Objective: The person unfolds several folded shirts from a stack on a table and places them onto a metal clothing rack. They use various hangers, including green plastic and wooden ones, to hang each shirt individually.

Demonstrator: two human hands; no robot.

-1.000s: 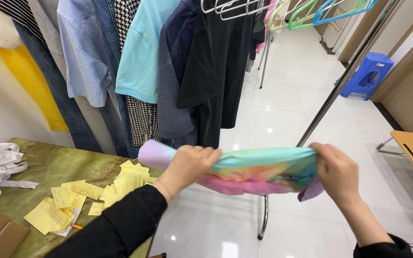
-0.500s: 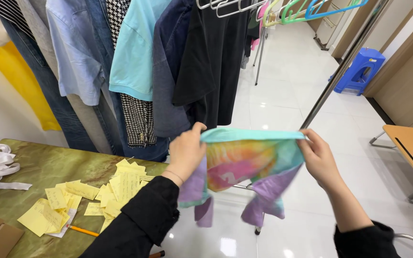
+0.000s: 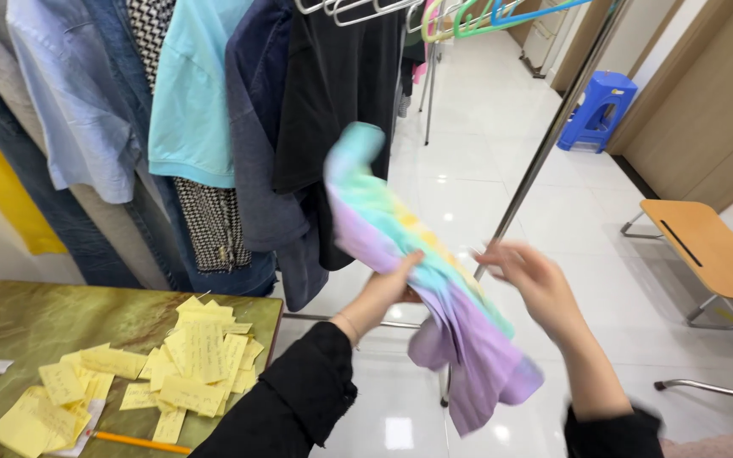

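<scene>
Nearest, black sleeves cover both forearms. The left hand [image 3: 381, 294] pinches a soft tie-dye shirt [image 3: 422, 276], thumb and fingers closed on the fabric near its middle. The shirt hangs in a twisted, crumpled column of mint, yellow and lilac, its top flung up against the hanging clothes and its lilac hem drooping below the hands. The right hand [image 3: 529, 284] is blurred, fingers spread and loose, just right of the cloth; whether it touches the shirt cannot be told. At near left a mottled green table [image 3: 61, 318] carries a loose heap of yellow paper slips [image 3: 181, 365] and an orange pencil [image 3: 137, 442]. Beyond, a rack [image 3: 545, 148] of thin metal tube holds denim, knit and dark garments. Far right on the glossy white floor stand a wooden bench [image 3: 706, 250] and a blue plastic stool [image 3: 597, 110].
</scene>
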